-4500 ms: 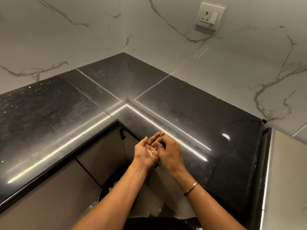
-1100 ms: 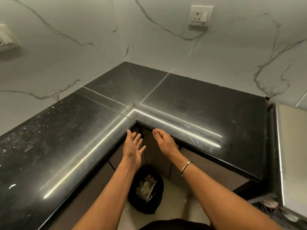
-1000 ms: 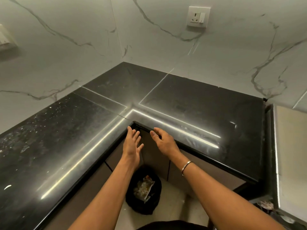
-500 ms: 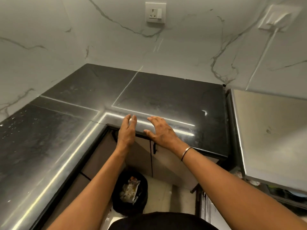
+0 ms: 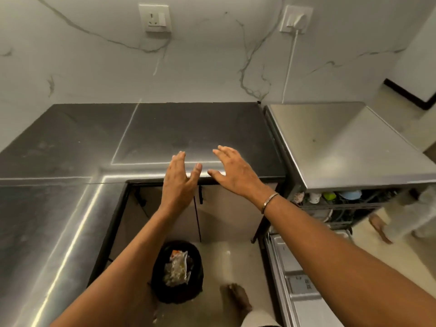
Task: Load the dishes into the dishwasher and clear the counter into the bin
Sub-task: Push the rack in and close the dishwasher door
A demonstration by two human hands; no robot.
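On floor (image 5: 236, 258), bin (image 5: 179, 295) holds wrappers (image 5: 177, 267); dishwasher rack (image 5: 342, 206) holds cups (image 5: 350, 194); left hand (image 5: 179, 185), right hand (image 5: 238, 175) spread, empty.

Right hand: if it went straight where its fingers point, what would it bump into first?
Likely the black countertop, which the open right hand hovers just above, fingers aimed forward-left. If it clears that, the marble wall; its height is unclear.

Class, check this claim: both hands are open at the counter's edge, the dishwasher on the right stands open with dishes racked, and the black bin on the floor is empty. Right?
No: the head view shows crumpled wrappers in the black bin, so it is not empty. The rest stands: left hand and right hand open at the counter edge, dishwasher open, dishes racked.
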